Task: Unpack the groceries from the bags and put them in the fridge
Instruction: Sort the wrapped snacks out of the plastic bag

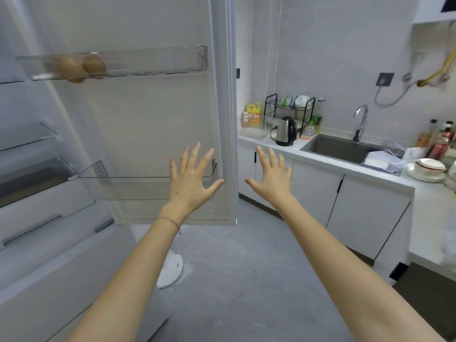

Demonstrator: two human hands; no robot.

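— Grey kitchen floor (234, 267) underfoot; what are the hands doing?
— The left hand (191, 180) and right hand (270, 180) are spread flat and empty, perhaps to push the open fridge door (148, 119).
— And the groceries?
— Two brown round groceries (81, 67) sit in its upper shelf (172, 60), whose wall stops them rolling. No bags are in view.

The scene is viewed through one wide-angle camera at head height, faced forward and down. The open fridge door (148, 119) is seen close at 11 o'clock, the sink (330, 150) farther off at 2 o'clock, the left hand (191, 178) and right hand (270, 178) near centre.
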